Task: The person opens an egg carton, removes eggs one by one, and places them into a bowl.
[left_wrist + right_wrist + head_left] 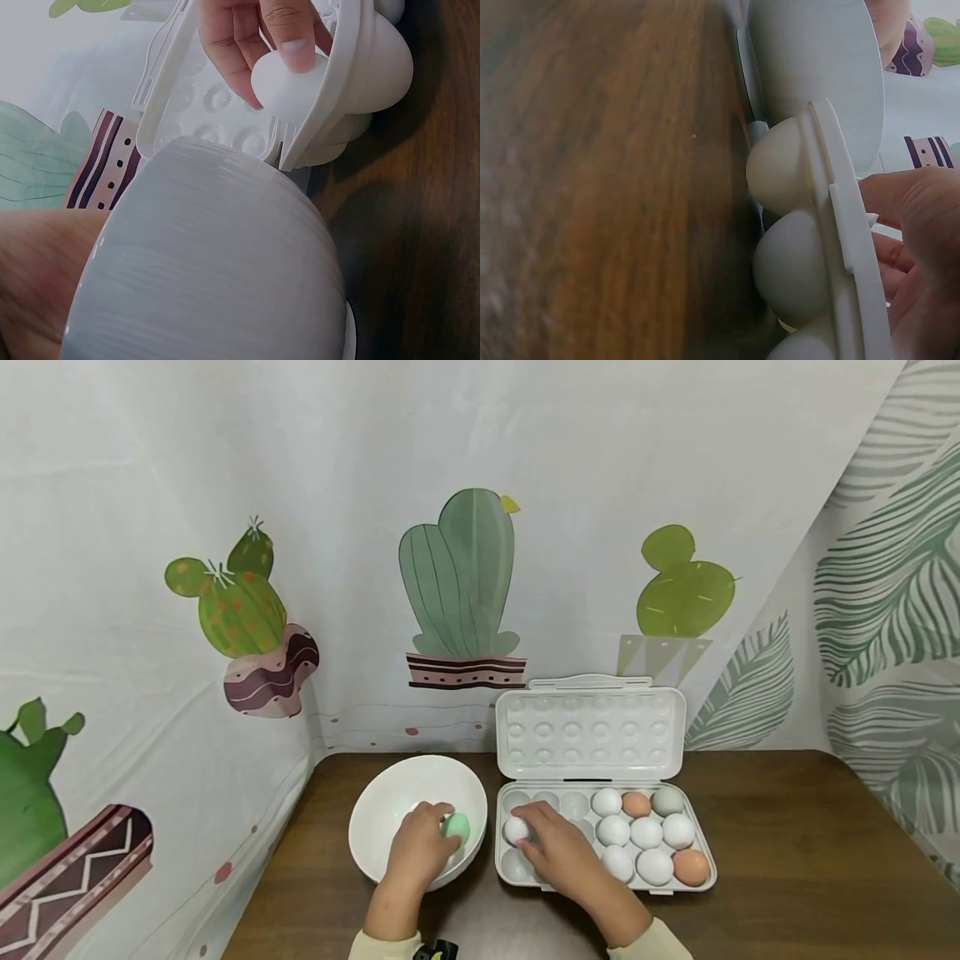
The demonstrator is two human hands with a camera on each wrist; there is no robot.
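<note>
My left hand (441, 828) grips a pale green egg (457, 827) just inside the right rim of a white bowl (390, 802). My right hand (525, 828) pinches a white egg (515, 830) at the left end of a white egg tray (701, 868), in its middle row. In the left wrist view the right hand's fingers (289, 34) curl over that white egg (285, 86) at the tray's rim (341, 82), behind the bowl's outer wall (217, 262). The right wrist view shows the tray's underside cups (780, 172) and my right fingers (919, 217).
The tray's lid (590, 727) stands open against a cactus-printed cloth backdrop (457, 585). Several white eggs, two brown ones (690, 866) and a grey-green one (667, 800) fill the tray's right half. Brown wooden table (810, 860) extends to the right; cloth walls close in left and right.
</note>
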